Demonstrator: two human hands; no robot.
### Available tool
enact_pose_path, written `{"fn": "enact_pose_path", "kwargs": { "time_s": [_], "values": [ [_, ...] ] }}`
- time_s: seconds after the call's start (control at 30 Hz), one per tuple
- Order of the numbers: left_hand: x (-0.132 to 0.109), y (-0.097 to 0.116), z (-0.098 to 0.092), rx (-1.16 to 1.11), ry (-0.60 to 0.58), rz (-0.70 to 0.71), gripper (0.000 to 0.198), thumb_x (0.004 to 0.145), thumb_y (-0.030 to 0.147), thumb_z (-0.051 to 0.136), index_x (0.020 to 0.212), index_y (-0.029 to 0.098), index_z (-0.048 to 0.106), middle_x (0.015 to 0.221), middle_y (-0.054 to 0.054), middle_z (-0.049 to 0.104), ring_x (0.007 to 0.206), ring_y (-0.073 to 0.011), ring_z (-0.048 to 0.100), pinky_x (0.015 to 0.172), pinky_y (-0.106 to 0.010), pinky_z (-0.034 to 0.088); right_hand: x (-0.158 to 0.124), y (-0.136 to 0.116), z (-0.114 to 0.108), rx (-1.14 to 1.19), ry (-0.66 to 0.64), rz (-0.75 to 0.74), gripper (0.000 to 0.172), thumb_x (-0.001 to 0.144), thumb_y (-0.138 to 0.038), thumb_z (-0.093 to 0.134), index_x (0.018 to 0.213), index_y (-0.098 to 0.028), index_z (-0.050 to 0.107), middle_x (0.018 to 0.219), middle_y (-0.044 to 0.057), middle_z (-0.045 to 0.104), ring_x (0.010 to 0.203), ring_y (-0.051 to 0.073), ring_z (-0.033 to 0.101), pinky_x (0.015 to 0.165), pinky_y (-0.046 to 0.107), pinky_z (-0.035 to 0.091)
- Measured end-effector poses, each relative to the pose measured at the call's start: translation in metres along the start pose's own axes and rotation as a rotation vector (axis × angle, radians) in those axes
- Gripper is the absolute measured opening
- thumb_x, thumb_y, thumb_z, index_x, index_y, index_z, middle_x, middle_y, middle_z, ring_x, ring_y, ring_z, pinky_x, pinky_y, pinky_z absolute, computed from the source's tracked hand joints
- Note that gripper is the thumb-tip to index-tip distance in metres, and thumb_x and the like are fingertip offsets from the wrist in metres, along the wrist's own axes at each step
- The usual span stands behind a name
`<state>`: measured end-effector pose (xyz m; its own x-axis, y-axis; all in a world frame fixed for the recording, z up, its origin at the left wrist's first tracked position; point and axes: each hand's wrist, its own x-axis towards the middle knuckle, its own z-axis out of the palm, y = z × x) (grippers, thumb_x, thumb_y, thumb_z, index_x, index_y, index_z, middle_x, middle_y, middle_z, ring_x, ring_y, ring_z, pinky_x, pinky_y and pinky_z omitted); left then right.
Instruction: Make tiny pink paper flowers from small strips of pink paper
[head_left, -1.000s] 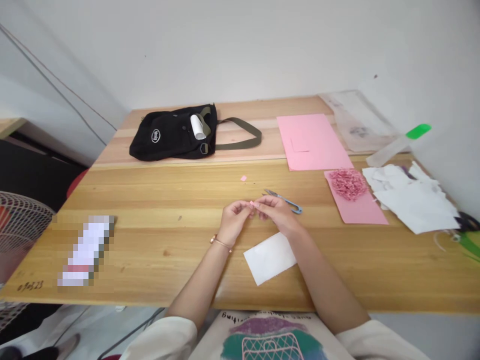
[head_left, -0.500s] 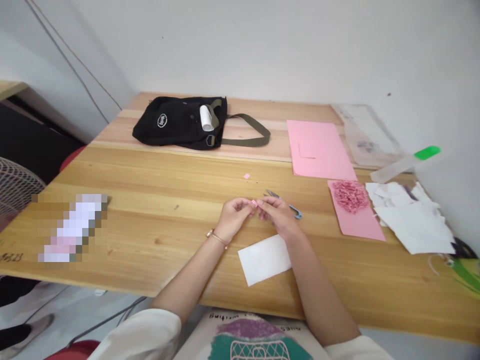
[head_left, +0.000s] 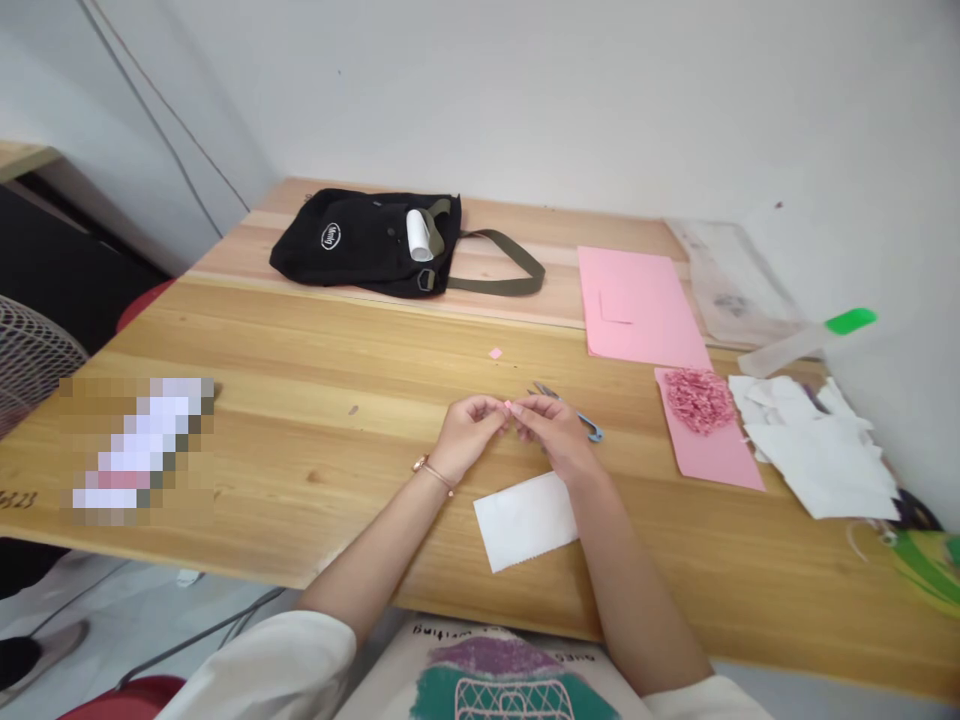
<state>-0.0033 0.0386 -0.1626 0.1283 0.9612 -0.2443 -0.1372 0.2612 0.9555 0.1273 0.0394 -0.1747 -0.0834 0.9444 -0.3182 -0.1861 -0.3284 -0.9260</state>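
Note:
Between the fingertips of both hands is a tiny pink paper piece [head_left: 508, 406], mostly covered by the fingers. My left hand [head_left: 471, 432] pinches it from the left, with a bracelet at the wrist. My right hand [head_left: 553, 428] pinches it from the right. Partly behind my right hand lies a pair of scissors [head_left: 591, 430] with a blue handle. White paper [head_left: 521, 522] rests on the table below the hands, its right end under my right forearm. A small pink paper square [head_left: 496, 353] lies on the wood beyond my fingers.
A black bag [head_left: 367, 245] with a white roll [head_left: 418, 236] lies at the back. On the right are pink sheets [head_left: 645, 300], a pile of pink crinkled bits [head_left: 699, 400], white paper scraps [head_left: 821, 450] and a green-ended clear strip [head_left: 851, 321]. A pixelated object [head_left: 146, 440] lies left.
The camera view has shifted slightly. Both hands stay together in the same place, and the pink paper piece between the fingertips shows a little less.

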Motion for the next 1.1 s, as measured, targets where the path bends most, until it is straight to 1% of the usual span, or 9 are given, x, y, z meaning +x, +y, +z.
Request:
{"fn": "enact_pose_path", "kwargs": {
  "time_s": [0.1,0.23,0.5,0.77,1.1],
  "values": [
    [0.0000,-0.0006,-0.0008,0.005,-0.012,0.005,0.015,0.064,0.025,0.063,0.060,0.011,0.059,0.054,0.001,0.055,0.053,-0.0072,0.048,0.056,-0.020,0.037,0.0007,0.0003,-0.0017,0.004,-0.019,-0.004,0.017,0.060,-0.032,0.070,0.066,-0.016,0.066,0.052,-0.003,0.057,0.044,0.006,0.044,0.045,0.021,0.031],
    [0.0001,-0.0003,-0.0012,-0.001,-0.021,-0.006,0.017,0.065,0.026,0.063,0.060,0.011,0.058,0.054,0.001,0.055,0.053,-0.0066,0.048,0.057,-0.019,0.037,0.0009,0.0001,-0.0028,0.016,-0.032,-0.004,0.018,0.064,-0.034,0.067,0.062,-0.016,0.064,0.050,-0.003,0.054,0.043,0.006,0.044,0.045,0.021,0.031],
    [0.0004,0.0012,-0.0014,0.024,-0.003,-0.017,0.015,0.066,0.024,0.062,0.060,0.011,0.059,0.053,0.002,0.055,0.052,-0.0061,0.048,0.056,-0.018,0.038,-0.0005,-0.0022,0.0000,-0.028,-0.020,-0.030,0.018,0.062,-0.032,0.068,0.065,-0.015,0.065,0.046,-0.004,0.052,0.042,0.006,0.044,0.044,0.021,0.031],
    [-0.0011,0.0015,-0.0007,0.012,0.003,-0.024,0.015,0.065,0.025,0.064,0.060,0.011,0.060,0.054,0.002,0.056,0.053,-0.0064,0.049,0.056,-0.019,0.039,-0.0011,-0.0032,0.0000,-0.040,0.009,-0.027,0.018,0.062,-0.032,0.068,0.064,-0.014,0.065,0.049,-0.003,0.054,0.042,0.005,0.044,0.044,0.021,0.033],
    [-0.0004,0.0015,-0.0011,0.027,0.005,-0.027,0.014,0.065,0.025,0.063,0.064,0.011,0.062,0.057,0.000,0.059,0.054,-0.0069,0.049,0.058,-0.020,0.040,-0.0028,-0.0058,0.0039,-0.045,0.044,-0.025,0.019,0.060,-0.031,0.068,0.064,-0.013,0.065,0.049,-0.003,0.054,0.041,0.006,0.043,0.044,0.022,0.033]
  ]
}}
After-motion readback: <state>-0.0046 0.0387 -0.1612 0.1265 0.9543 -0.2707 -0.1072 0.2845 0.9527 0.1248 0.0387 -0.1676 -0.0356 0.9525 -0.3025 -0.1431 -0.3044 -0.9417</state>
